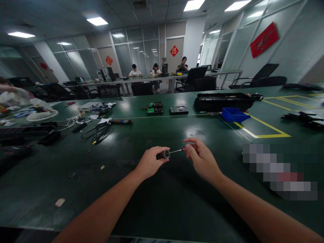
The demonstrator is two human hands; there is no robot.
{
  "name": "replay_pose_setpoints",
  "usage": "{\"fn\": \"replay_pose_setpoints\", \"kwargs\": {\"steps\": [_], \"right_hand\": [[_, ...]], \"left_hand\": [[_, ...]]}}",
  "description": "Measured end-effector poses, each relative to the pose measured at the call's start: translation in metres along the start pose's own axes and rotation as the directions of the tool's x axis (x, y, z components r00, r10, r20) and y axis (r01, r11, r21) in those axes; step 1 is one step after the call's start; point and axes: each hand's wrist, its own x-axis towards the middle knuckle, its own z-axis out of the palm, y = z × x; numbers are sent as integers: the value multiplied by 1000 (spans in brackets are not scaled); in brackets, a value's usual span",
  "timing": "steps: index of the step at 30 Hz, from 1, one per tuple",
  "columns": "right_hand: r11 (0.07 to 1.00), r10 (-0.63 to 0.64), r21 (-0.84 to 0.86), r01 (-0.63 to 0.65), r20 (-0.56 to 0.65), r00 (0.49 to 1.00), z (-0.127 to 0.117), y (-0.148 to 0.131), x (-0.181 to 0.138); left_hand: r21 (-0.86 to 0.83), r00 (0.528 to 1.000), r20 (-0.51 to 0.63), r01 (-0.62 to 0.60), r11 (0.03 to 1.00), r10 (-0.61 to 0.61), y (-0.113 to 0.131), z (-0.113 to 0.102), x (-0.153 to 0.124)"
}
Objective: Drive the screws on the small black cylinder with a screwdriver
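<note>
My left hand [152,161] is closed around a small dark cylindrical part [166,154] with a round, light-rimmed open end turned towards my right side. Between finger and thumb, my right hand [202,157] grips a screwdriver [183,149] by its red handle. The thin metal shaft points left, and its tip reaches the cylinder's round end; how far in it goes I cannot tell. Both hands are above the green table [141,209] near its front. What the cylinder belongs to is hidden by my left fingers.
Hard drives [179,110] and green circuit boards [155,108] lie further back. A blue bin [234,115] stands before a long black housing [222,101] at right. Leftward are black cables [98,133], a white fan grille [42,115] and a pixelated object [278,172] rightward. People sit beyond.
</note>
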Motion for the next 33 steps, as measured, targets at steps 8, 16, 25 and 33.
{"fn": "replay_pose_setpoints", "kwargs": {"steps": [8, 16, 25, 33], "right_hand": [[999, 29, -23, -27, 58, 998, -2, -2, 0], [993, 81, 78, -88, 82, 993, -3, -2, 1], [964, 80, 256, -77, 2, 997, -4, 3, 8], [982, 30, 187, -34, 29, 999, -2, -2, 3]], "left_hand": [[18, 1000, 5, 1, 1000, -1, 2, 1, 0], [17, 1000, 0, 15, 1000, -15, 1, 1, 0], [11, 1000, -6, 2, 1000, -2, 0, 2, 0], [35, 999, 37, -23, 999, 22, 2, 3, 0]]}}
